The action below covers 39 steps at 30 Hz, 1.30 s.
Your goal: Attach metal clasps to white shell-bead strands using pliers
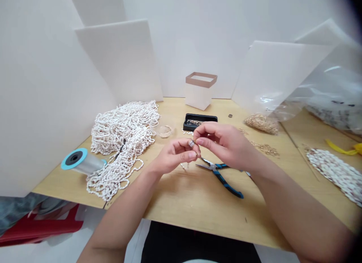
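- 6 o'clock from the hands (175, 156): open surface (181, 206) to its front edge.
- 4 o'clock: spread pliers (224, 183) in the way.
- 9 o'clock: heaped white strands (121, 133) block passage.
- 12 o'clock: black tray (185, 126), then white bin (198, 97).

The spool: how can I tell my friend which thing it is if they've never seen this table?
Find the wooden table, then the big heap of white strings on its left. Lying tipped over at the near left side of that heap is the spool. It's the shiny grey roll with a round, light-blue end and black middle.
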Available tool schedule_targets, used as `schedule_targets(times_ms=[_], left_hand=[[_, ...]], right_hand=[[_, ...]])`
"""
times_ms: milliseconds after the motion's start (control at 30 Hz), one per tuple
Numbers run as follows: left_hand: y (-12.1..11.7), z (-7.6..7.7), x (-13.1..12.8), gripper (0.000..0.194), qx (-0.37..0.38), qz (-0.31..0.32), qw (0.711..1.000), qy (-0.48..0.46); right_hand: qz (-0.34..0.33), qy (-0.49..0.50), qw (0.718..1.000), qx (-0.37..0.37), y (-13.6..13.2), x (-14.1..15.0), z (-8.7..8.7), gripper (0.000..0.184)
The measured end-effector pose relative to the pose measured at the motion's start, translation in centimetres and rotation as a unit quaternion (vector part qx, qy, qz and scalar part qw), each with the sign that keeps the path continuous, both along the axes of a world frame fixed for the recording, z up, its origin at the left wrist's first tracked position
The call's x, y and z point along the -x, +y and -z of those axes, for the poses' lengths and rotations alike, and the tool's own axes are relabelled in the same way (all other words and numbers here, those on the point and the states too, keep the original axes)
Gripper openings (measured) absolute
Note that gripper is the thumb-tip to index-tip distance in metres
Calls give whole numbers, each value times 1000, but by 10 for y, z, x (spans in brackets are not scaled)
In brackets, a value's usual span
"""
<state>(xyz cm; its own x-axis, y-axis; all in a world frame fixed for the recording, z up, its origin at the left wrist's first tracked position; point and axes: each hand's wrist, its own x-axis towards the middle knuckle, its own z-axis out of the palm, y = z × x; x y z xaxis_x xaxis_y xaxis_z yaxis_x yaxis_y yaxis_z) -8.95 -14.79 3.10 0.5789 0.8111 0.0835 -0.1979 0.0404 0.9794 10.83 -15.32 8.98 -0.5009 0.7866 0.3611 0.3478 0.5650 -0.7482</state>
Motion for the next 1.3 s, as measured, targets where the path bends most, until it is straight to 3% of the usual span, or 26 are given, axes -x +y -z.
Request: schedule_targets(times_ms=[367,667,833,1000,1167,1300], left_hand=[[-1,-1,1,37,-7,4,1000,-17],[-3,-3,1,42,3,15,998,-69],[-3,-3,0,40,9,21,995,-94],[0,5,-1,32,-9,79,983,-168],[1,7,-1,33,-1,83,982,-170],[2,5,0,29,4,77,983,-169]], right_hand=[[39,-48,991,-122,-9,3,-4,14],[41,97,992,76,-18,13,-3,9],[48,131,985,100,-21,14,-2,8],[50,136,982,120,-24,16,-4,11],[56,124,987,82,-25,17,-4,9],[69,72,995,-12,-26,15,0,9]])
